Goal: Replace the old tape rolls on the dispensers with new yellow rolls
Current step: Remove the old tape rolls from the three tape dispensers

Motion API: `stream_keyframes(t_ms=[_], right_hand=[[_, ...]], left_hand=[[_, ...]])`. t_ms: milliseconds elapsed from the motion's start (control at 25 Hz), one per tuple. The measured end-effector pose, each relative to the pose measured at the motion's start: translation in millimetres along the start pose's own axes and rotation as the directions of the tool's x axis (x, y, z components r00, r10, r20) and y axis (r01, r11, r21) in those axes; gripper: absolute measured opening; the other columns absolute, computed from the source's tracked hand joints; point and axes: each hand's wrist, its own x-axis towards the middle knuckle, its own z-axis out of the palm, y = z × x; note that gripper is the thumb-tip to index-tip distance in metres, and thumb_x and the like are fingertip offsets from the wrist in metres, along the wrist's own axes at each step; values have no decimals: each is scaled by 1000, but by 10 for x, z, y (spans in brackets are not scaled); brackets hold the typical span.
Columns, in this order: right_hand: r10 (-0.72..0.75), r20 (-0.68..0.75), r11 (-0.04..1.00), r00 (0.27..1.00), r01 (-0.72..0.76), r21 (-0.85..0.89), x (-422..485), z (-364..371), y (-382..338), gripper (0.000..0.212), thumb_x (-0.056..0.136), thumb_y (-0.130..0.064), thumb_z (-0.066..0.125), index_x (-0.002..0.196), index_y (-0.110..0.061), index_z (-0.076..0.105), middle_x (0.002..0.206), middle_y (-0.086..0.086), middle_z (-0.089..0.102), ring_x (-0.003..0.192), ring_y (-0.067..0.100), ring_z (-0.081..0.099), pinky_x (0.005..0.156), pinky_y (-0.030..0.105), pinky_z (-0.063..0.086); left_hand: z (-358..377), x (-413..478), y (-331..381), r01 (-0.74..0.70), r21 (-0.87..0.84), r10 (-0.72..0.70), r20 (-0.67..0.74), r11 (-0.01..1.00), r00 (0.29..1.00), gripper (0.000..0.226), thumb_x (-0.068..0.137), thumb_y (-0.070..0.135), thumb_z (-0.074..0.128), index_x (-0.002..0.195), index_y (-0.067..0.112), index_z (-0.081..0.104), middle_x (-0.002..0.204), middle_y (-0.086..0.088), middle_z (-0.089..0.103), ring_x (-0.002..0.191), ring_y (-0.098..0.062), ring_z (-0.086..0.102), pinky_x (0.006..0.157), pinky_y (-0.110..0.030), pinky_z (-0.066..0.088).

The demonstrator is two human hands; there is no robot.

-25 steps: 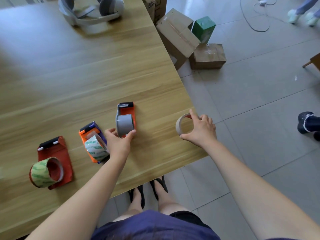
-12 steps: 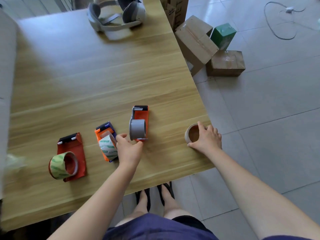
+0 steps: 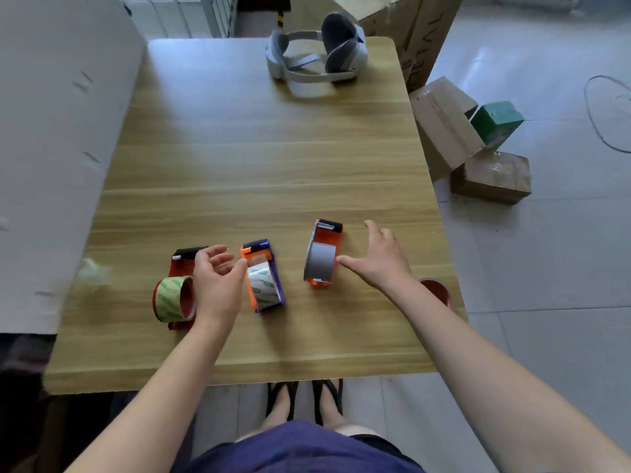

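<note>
head view, left hand [image 3: 215, 278] open, right hand [image 3: 379, 262] touching grey roll [image 3: 320, 264]

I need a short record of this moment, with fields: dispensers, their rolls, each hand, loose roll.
dispensers: three on the table
left dispenser: green-patterned roll
middle dispenser: white printed roll
right dispenser: grey core
left hand: open, between left and middle dispensers
right hand: open, thumb at grey core
loose roll: near table's right edge, behind right forearm

Three dispensers [image 3: 322, 254] in a row on the table [image 3: 259, 158] toward 6 o'clock; headset [image 3: 316, 52] at 12; loose roll [image 3: 437, 291] at the 4 o'clock edge.
</note>
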Motion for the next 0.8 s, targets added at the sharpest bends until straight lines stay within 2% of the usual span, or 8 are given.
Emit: stream_keyframes(t_ms=[160, 320, 440, 560, 640, 720, 800], right_hand=[[-130, 39, 963, 991, 116, 243, 6, 151, -556, 54, 78, -38, 69, 124, -16, 53, 120, 8, 56, 110, 22, 54, 92, 32, 43], [-88, 193, 902, 977, -4, 431, 2, 334, -771, 40, 80, -32, 70, 114, -15, 60, 102, 5, 61, 92, 16, 58, 81, 28, 46], [-39, 233, 902, 972, -66, 427, -30, 532, -773, 37, 79, -28, 71, 111, -11, 61, 97, 6, 63, 88, 20, 61, 77, 29, 49], [2, 288, 916, 958, -117, 385, -101, 726, -762, 38, 81, -27, 67, 114, -9, 61, 101, 7, 64, 91, 20, 61, 77, 29, 47], [16, 305, 920, 952, -134, 369, -152, 814, -766, 36, 83, -26, 66, 114, -9, 61, 103, 7, 65, 95, 19, 61, 76, 26, 45], [31, 310, 922, 950, -147, 359, -183, 882, -784, 35, 83, -25, 67, 113, -9, 62, 102, 7, 66, 93, 18, 61, 76, 26, 46], [48, 318, 916, 947, -168, 364, -206, 952, -805, 32, 83, -23, 66, 111, -7, 63, 101, 8, 67, 90, 18, 62, 78, 28, 48]], left_hand=[[-328, 217, -7, 15, 76, -19, 47, 997, 999, 26, 83, 8, 66, 106, 12, 54, 103, -10, 61, 87, -19, 57, 74, -25, 47], [-451, 328, -183, 164, 210, -199, 159, 964, 967, 32, 81, 17, 70, 107, 13, 53, 101, -10, 60, 93, -23, 59, 80, -35, 49], [-372, 272, -429, 291, 248, -345, 217, 924, 913, 39, 81, 20, 70, 114, 9, 52, 107, -12, 59, 96, -24, 60, 82, -40, 51], [-254, 285, -584, 404, 194, -444, 260, 894, 857, 38, 87, 20, 64, 117, -1, 54, 98, -10, 60, 82, -17, 59, 74, -34, 50], [-188, 298, -647, 447, 168, -478, 284, 879, 832, 30, 90, 20, 59, 111, -1, 59, 91, -9, 61, 75, -14, 58, 72, -33, 50], [-148, 296, -658, 471, 150, -494, 318, 869, 809, 16, 92, 20, 56, 95, 5, 62, 90, -10, 63, 73, -13, 60, 69, -30, 49], [-133, 306, -680, 485, 132, -499, 344, 864, 795, 13, 92, 21, 56, 85, 10, 61, 86, -7, 65, 70, -12, 60, 63, -27, 46]])
